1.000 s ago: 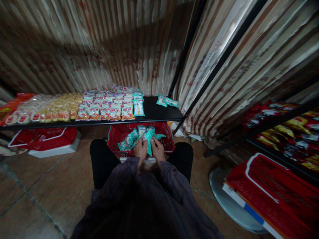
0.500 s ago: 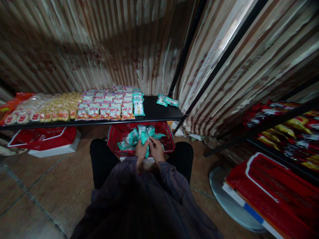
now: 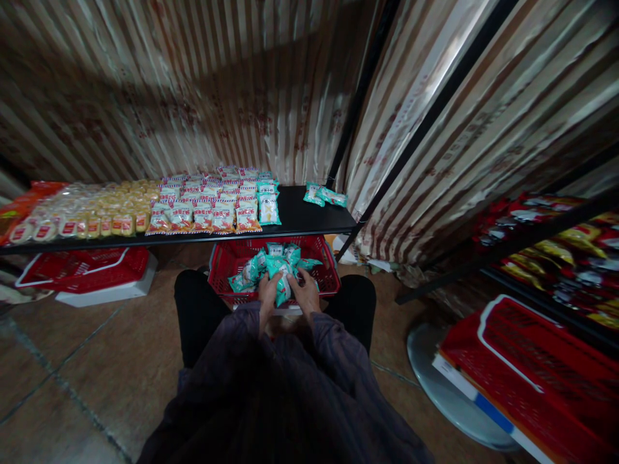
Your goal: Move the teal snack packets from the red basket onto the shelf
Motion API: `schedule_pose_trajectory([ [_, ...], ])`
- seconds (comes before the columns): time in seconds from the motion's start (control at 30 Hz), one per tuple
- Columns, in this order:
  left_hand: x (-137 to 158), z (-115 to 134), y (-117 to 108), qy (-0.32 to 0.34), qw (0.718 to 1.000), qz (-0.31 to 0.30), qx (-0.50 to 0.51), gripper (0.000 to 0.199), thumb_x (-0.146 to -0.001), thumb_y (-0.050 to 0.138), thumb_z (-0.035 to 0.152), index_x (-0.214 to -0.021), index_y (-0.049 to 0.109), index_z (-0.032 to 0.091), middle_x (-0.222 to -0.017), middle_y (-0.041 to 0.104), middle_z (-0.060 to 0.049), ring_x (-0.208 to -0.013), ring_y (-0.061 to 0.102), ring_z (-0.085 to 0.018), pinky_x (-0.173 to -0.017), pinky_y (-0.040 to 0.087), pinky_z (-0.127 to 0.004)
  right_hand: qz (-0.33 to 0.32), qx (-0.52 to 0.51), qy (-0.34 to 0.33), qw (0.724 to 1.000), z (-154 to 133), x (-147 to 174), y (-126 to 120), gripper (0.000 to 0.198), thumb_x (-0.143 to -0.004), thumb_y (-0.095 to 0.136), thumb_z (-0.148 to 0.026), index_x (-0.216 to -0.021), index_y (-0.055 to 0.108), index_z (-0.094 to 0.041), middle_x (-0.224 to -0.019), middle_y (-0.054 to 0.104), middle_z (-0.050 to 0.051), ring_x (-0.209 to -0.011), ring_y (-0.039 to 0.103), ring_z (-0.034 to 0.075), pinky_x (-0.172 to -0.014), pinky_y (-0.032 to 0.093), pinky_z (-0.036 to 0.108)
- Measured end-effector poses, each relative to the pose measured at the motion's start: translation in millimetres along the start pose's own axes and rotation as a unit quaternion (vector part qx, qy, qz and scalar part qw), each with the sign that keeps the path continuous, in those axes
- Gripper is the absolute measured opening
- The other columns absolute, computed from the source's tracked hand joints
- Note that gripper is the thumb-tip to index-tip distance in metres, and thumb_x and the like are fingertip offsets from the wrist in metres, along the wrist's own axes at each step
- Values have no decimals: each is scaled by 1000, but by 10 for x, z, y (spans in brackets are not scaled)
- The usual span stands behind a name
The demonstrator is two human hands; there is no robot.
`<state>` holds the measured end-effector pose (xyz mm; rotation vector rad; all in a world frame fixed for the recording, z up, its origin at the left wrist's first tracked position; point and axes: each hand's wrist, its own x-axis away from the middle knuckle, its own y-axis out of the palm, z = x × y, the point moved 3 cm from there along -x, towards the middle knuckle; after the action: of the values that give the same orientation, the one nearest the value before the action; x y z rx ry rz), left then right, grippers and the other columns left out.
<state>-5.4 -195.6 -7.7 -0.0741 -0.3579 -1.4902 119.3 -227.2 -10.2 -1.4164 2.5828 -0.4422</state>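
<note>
Between my two hands is a teal snack packet [image 3: 283, 289], held over the near side of a red plastic basket [image 3: 226, 252]. My left hand [image 3: 269, 291] grips its left side, and my right hand [image 3: 305, 294] has hold of the right side. Several more teal packets [image 3: 252, 269] lie loosely in the basket around and behind it. Above the basket, on the black shelf [image 3: 297, 217], a short row of teal packets [image 3: 269, 208] stands at the right end of the display. Two loose teal packets [image 3: 333, 197] lie farther right.
White-and-orange snack packets [image 3: 223, 212] and yellow wrapped cakes [image 3: 111, 222] fill the shelf's left part. Another red basket [image 3: 91, 267] sits on a white box at left. At right are a red basket [image 3: 541, 367], a round stool [image 3: 449, 386] and a slanting black post [image 3: 401, 174].
My hands have moved slightly apart. The teal packet between them now shows more of its face, spread wider than before. The shelf items have not moved.
</note>
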Motion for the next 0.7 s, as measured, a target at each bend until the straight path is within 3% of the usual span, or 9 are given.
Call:
schedule_pose_trajectory([
  [0.1, 17, 27, 15, 4, 999, -19, 44, 39, -68, 66, 45, -97, 68, 19, -97, 72, -7, -90, 67, -20, -83, 52, -32, -67, -40, 53, 996, 34, 13, 38, 59, -73, 62, -58, -119, 66, -20, -109, 70, 9, -96, 66, 25, -85, 53, 38],
  [0.23, 26, 44, 5, 3, 998, -25, 63, 36, -68, 63, 44, -92, 68, 17, -98, 71, -6, -89, 66, -19, -84, 51, -31, -103, -62, 54, 991, 1, 50, 52, 49, -77, 59, -60, -107, 71, -23, -111, 72, 7, -107, 65, 26, -93, 50, 38],
  [0.43, -12, 25, -48, -6, 1000, -3, 19, 32, -71, 62, 37, -97, 67, 18, -99, 71, -5, -93, 65, -20, -88, 49, -33, -104, -46, 47, 992, -31, 62, 33, 49, -77, 58, -61, -106, 71, -23, -110, 72, 6, -106, 65, 27, -94, 50, 39],
  [0.7, -12, -16, -50, -11, 999, -13, -27, 44, -71, 72, 49, -104, 68, 20, -106, 72, -9, -106, 64, -27, -93, 48, -35, -67, -15, 7, 998, 22, 52, 35, 46, -78, 59, -59, -106, 73, -26, -103, 74, 3, -101, 66, 25, -91, 51, 39],
])
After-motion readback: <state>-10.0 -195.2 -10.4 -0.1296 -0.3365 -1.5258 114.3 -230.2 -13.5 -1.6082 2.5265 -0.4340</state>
